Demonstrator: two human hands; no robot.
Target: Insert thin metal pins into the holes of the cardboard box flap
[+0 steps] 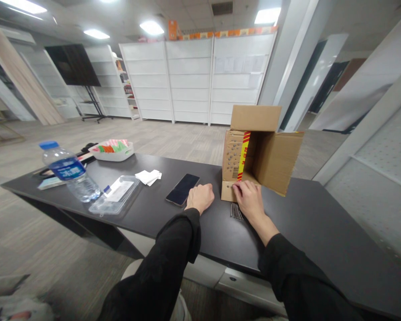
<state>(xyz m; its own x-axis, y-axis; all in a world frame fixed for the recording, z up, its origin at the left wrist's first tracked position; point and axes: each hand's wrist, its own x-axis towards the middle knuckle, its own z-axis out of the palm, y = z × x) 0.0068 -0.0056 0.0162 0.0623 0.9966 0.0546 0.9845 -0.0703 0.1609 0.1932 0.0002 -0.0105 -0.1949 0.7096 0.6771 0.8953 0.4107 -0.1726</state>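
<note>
A cardboard box (270, 156) stands on the dark table with its flaps open towards me. My right hand (250, 199) is at the box's lower front flap (227, 191), thumb and fingers pinched together against the cardboard; what they hold, if anything, is too small to make out. Small grey round spots and dark holes mark the left flap (232, 156). Just below the lower flap lies a row of several thin metal nails or screws (235, 211). My left hand (200, 197) rests as a fist beside a black smartphone (183, 189), its inside hidden.
Left of the phone lie white paper pieces (148, 177) and a clear plastic case (115, 196). A water bottle (68, 171) with a blue cap appears tilted. Farther back sits a white basket (112, 154) of colourful packets. A perforated panel (384, 191) borders the right side.
</note>
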